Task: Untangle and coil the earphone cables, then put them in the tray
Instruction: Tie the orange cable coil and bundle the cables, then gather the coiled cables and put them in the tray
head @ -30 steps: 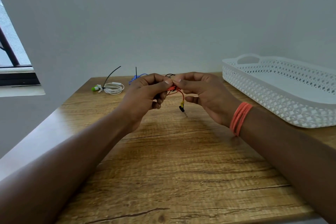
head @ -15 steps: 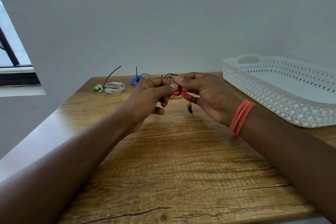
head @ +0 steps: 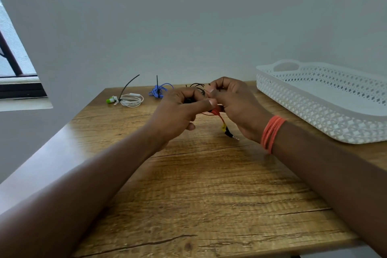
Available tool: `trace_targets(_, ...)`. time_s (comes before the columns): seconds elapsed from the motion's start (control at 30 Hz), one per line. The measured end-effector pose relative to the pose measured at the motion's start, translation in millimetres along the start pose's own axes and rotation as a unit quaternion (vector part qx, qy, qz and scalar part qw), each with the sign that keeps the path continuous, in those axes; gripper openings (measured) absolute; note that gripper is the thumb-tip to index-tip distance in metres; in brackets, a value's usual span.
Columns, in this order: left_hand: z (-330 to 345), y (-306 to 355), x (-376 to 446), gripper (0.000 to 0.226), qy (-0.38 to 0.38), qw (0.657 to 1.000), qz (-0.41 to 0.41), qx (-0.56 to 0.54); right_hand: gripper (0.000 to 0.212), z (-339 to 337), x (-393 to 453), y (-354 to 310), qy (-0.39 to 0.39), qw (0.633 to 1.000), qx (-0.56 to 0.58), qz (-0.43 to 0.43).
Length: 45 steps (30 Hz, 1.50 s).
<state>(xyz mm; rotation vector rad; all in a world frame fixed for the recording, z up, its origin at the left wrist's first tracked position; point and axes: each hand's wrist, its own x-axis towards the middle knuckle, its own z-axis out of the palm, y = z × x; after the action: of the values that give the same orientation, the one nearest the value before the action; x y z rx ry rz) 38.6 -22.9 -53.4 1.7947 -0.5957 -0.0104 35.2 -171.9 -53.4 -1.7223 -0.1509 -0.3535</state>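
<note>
- Earphone cables: the red one [head: 217, 113] is in both hands above the middle of the wooden table [head: 209, 195], its yellow-and-black plug [head: 227, 131] dangling below the right palm, just clear of the tabletop as far as I can tell.
- The left hand [head: 178, 111] has its fingers curled round a dark bunch of cable, thumb pressed along the top; the right hand [head: 234, 100] pinches the red cable beside it, fingertips bent in on the strands.
- Black loops [head: 196, 86] rise behind the knuckles; whether they belong to the same set or to a second one tangled in cannot be made out.
- Already coiled, it seems: a white set with green buds [head: 129, 99] and a blue set [head: 159, 90], each cinched with a black tie and lying near the far edge of the table.
- The white tray [head: 314, 111] at the right shows no cable in the part in view; its far floor is hidden by the rim.
- Judged from this, the job is perhaps half done: this cable needs finishing, and all the sets have yet to go in.
- Room: the tray's near wall stands close to the right wrist, so a short sideways lift over the rim should do.
- The left table edge lies well apart from the hands, and the near half of the top is open wood.
</note>
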Motion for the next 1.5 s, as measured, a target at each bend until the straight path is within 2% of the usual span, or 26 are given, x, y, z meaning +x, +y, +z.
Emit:
trace_targets(0.17,0,4,3,0.014,0.012,0.999,-0.035,0.0,0.008,4,4,-2,0.035,0.997,-0.049,-0.054)
trace_targets(0.3,4,10,3,0.016,0.022,0.998,-0.049,-0.018,0.007,6,10,-3,0.031,0.993,-0.09,-0.071)
trace_targets(0.53,7,12,8,0.019,0.054,0.997,-0.062,-0.002,0.007,9,18,-2,0.08,0.986,-0.106,-0.1)
trace_targets(0.67,-2,10,9,0.017,0.043,0.998,-0.051,0.009,0.008,6,20,-1,0.076,0.987,-0.086,-0.113)
trace_targets(0.8,-26,6,13,0.01,0.14,0.989,-0.01,0.039,0.009,0,21,-7,0.021,0.994,-0.041,-0.103)
trace_targets(0.93,-52,8,13,0.01,0.204,0.979,0.014,-0.026,0.008,-6,31,1,0.021,0.99,-0.133,-0.039)
trace_targets(1.0,-59,3,16,0.005,0.239,0.97,0.007,-0.044,0.011,-6,37,7,0.019,0.984,-0.177,-0.013)
trace_targets(1.03,-60,-1,18,0.009,0.25,0.967,-0.001,-0.052,0.013,-6,41,10,0.017,0.98,-0.199,-0.007)
trace_targets(1.23,-66,-12,23,0.01,0.263,0.962,-0.015,-0.075,0.019,9,76,24,0.052,0.952,-0.3,-0.033)
trace_targets(1.37,-72,-18,28,0.006,0.279,0.956,-0.016,-0.089,0.029,28,98,36,0.029,0.932,-0.356,-0.056)
trace_targets(1.5,-73,-24,31,0.005,0.281,0.957,-0.002,-0.069,0.022,43,117,49,0.011,0.895,-0.443,-0.047)
